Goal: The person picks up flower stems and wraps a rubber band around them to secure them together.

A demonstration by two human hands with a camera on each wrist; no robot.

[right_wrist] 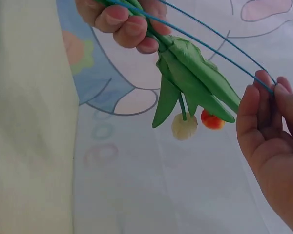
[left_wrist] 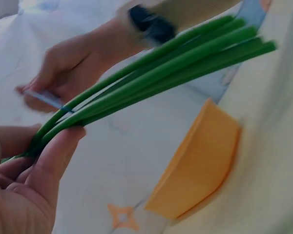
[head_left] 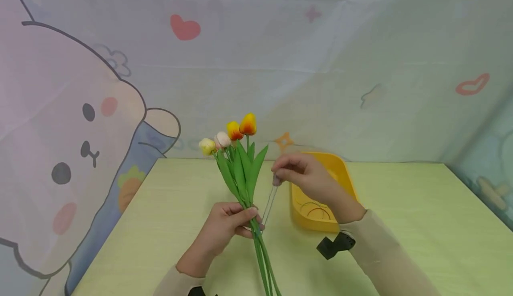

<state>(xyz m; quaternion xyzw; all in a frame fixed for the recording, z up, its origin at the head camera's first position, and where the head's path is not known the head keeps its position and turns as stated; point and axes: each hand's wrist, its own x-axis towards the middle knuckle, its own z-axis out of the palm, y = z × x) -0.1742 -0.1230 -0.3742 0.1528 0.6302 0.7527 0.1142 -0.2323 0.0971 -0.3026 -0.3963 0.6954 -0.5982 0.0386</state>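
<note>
My left hand [head_left: 226, 222] grips a bunch of tulips [head_left: 243, 173] by the stems, just below the leaves. The blooms are orange-yellow, pale pink and pale yellow, and the stems [left_wrist: 151, 73] fan out below the hand. To the right and a little higher, my right hand [head_left: 308, 178] pinches one end of a thin blue rubber band [right_wrist: 210, 46] between thumb and fingertips. Two taut strands of it run from there to the stems at my left hand. Its far end is hidden behind the fingers and stems.
A yellow plastic basket [head_left: 314, 225] stands on the pale table [head_left: 401, 225] behind and below my right forearm. Several thin coloured rubber bands [head_left: 316, 210] lie in it. A printed cloth backdrop [head_left: 280, 64] hangs behind the table.
</note>
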